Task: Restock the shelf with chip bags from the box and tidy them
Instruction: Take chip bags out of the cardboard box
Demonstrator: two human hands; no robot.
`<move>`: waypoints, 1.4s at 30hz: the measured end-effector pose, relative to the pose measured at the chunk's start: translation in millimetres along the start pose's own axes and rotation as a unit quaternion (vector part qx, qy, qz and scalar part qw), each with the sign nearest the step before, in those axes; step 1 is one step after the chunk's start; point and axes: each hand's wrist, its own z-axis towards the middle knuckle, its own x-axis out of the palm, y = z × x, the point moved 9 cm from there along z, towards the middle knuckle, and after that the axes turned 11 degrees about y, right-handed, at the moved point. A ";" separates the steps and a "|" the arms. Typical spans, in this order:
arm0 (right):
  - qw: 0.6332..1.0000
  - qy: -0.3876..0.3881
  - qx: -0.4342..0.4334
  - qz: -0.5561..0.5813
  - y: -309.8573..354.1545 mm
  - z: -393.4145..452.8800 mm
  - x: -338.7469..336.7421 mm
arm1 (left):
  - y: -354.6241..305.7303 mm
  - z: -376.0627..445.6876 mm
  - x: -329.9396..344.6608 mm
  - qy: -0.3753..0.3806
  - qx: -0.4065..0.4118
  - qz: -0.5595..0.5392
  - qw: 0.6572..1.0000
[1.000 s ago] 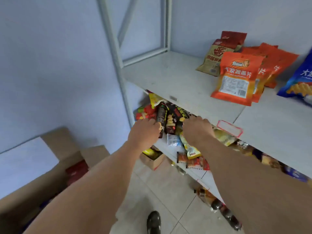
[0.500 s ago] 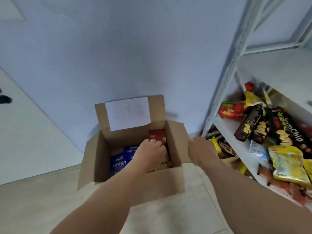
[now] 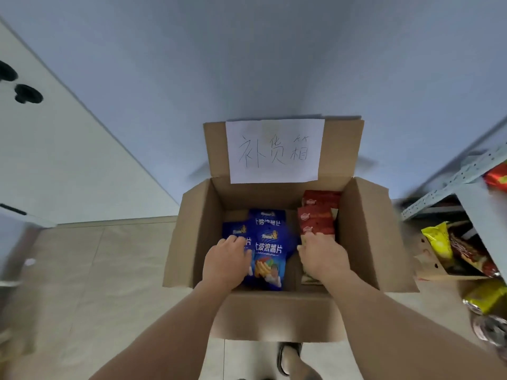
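Blue foil under my left hand [image 3: 229, 259], red foil under my right hand [image 3: 323, 256] — both are down inside the open cardboard box [image 3: 365, 231] on the tiled floor. My left fingers [image 3: 233, 241] lie curled over the upper edge of one of the blue chip bags [image 3: 267, 250], which stand overlapped in a loose stack on the box's left side; whether they have closed on it, I cannot tell, since the tips are hidden behind the foil. My right fingers [image 3: 315, 238] curl over the nearest of the red chip bags [image 3: 315, 218], filed one behind another against the right wall; a firm hold is likewise not clear.

By my reading, the bags are sorted by colour so that each hand can draw one kind — a two-handed pick, just starting, with nothing lifted yet.

Outward from the hands, the rear flap stands upright against the pale blue wall and carries a white paper label [image 3: 274, 150] with handwritten characters, presumably marking this as the restocking supply. At the right edge, blurred, is the metal shelf [image 3: 450, 185] with red and yellow snack packs [image 3: 439, 239] already crowded on its lower levels, well apart from the box. One foot [image 3: 288, 357] shows below the near flap. Crinkly, air-filled bags will likely slip if pinched too lightly.
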 end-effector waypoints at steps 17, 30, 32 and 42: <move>0.838 0.144 0.262 0.456 -64.1 228.5 347.4 | 166.9 212.5 299.0 0.129 -0.323 -0.528 0.775; 0.750 0.192 0.314 0.549 -58.6 217.7 322.6 | 167.9 240.6 316.0 0.134 -0.312 -0.408 0.847; 0.737 0.189 0.311 0.570 -65.1 213.3 312.4 | 159.6 243.1 313.4 0.127 -0.311 -0.409 0.849; 0.732 0.162 0.291 0.595 -78.8 218.8 313.0 | 131.1 239.4 323.8 0.180 -0.331 -0.526 0.763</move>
